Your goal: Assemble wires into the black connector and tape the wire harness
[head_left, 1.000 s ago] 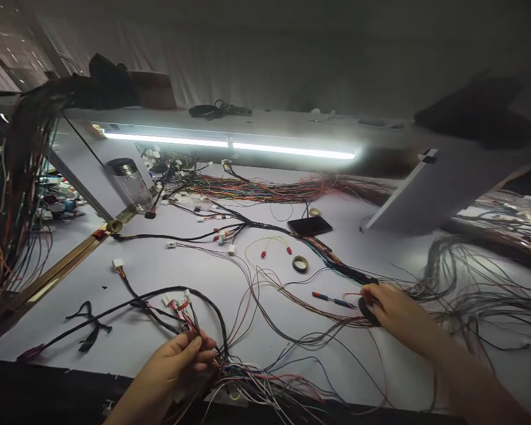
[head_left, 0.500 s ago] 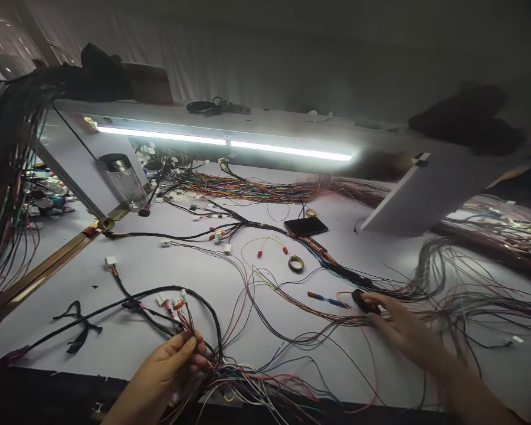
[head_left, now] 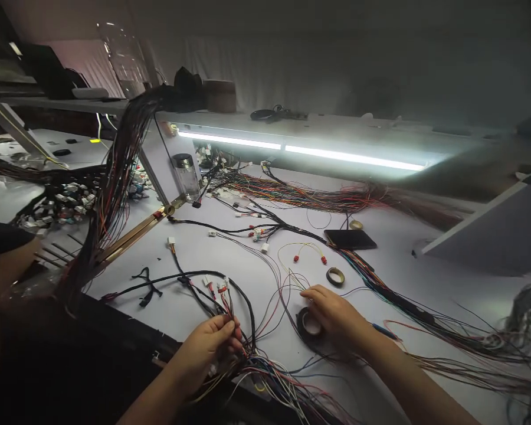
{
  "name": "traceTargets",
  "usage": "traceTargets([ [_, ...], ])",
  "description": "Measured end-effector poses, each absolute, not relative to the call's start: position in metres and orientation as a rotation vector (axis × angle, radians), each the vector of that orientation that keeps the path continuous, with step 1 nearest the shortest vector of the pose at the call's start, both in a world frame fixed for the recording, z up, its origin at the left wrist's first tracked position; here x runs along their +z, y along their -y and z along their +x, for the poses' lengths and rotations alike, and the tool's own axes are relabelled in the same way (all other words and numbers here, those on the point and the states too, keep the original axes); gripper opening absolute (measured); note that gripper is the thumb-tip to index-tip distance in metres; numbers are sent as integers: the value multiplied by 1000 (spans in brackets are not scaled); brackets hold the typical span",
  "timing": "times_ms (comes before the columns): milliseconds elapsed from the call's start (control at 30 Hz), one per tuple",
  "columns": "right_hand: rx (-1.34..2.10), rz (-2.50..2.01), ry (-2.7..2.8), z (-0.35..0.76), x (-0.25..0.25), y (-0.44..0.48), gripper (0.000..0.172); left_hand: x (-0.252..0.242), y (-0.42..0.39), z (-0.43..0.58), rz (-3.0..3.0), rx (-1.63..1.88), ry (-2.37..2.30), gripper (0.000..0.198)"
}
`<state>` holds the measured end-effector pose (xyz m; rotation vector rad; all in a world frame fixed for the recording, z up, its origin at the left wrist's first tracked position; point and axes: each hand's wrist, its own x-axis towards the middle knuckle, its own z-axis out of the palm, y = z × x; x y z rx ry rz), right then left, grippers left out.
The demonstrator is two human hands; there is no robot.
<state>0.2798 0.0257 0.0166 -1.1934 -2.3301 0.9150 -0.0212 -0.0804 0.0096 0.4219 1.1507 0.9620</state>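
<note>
My left hand is closed round a bundle of thin wires, with small white and red connectors sticking up past the fingers. My right hand has come in over the middle of the table, its fingers drawn together. A roll of black tape is at its palm side, partly covered by the hand. Exactly how the fingers grip the roll is hidden. A black-wrapped cable curves just behind my left hand, and loose coloured wires spread out below both hands.
Another tape roll and a phone lie farther back. A branched harness crosses the table. A blue pen-like tool lies beside my right forearm. A glass jar stands at the left upright. Another person's arm shows at far left.
My right hand has brought the black tape roll leftward, away from the blue tool and closer to my left hand. My left hand keeps its hold on the wires. The view has turned left.
</note>
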Motion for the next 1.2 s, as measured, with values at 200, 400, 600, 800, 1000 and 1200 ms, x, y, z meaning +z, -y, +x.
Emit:
traceTargets([
  [200,404,-1084,2587,281,20,-5,11,13,82,-19,459,973,-1145,25],
  [400,648,-1192,2540,278,23,12,20,13,84,-18,502,944,-1187,31],
  [600,1485,-828,2273,217,67,23,23,15,88,-10,421,1077,-1105,26],
  [800,1270,-784,2338,165,58,23,12,23,94,-1,265,1112,-958,38],
  [1000,782,-884,2532,160,49,24,7,19,99,1,314,1191,-936,38],
  [1200,733,-921,2542,164,43,22,6,20,102,2,345,1196,-926,35],
])
